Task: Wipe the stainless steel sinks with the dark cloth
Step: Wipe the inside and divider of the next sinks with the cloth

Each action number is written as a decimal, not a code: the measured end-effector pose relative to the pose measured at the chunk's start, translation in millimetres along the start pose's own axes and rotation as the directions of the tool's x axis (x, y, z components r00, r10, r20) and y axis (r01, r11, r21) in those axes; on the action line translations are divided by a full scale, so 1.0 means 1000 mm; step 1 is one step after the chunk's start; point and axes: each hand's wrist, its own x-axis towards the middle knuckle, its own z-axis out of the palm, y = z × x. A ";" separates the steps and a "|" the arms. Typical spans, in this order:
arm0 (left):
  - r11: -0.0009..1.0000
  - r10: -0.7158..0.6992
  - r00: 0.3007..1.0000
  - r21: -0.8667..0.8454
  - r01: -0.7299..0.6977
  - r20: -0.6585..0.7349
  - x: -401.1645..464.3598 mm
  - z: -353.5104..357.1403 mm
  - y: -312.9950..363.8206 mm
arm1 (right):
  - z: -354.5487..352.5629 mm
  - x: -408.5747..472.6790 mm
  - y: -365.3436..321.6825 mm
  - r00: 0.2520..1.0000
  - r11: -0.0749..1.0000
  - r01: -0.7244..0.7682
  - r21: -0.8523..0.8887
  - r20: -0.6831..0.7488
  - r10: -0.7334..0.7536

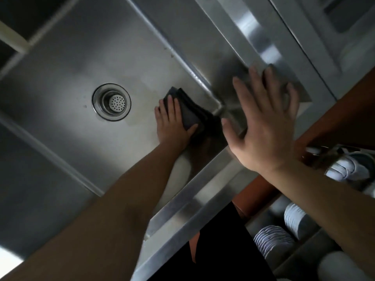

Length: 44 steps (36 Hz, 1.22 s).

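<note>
A folded dark cloth lies on the floor of a stainless steel sink, close to the basin's near right corner. My left hand presses flat on the cloth, fingers spread over it and thumb hooked around its edge. The round drain strainer sits to the left of the cloth. My right hand is held open with fingers apart over the sink's front rim and right wall, holding nothing.
A second steel basin lies at the lower left behind a divider ridge. Steel ledges run along the upper right. Below the counter at the lower right, stacked white plates and bowls sit on shelves, beside a brown wooden edge.
</note>
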 end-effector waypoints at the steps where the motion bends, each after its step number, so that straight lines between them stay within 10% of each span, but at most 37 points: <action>1: 0.999 -0.044 0.999 -0.026 0.045 0.016 0.007 -0.002 0.013 | 0.000 0.000 0.000 1.000 1.000 -0.002 0.005 0.000 0.002; 10: 0.914 -0.309 0.946 -0.244 0.323 0.095 0.054 -0.012 0.076 | -0.001 0.002 0.000 1.000 0.999 -0.006 0.032 0.003 0.006; 25: 0.998 -0.061 0.998 -0.004 0.061 0.009 0.102 -0.049 0.012 | 0.000 -0.001 -0.002 1.000 1.000 0.005 0.029 -0.009 -0.005; 44: 0.989 -0.070 0.995 0.132 0.060 0.070 0.161 -0.136 -0.069 | -0.001 0.000 -0.001 0.998 0.998 0.055 -0.013 0.032 -0.055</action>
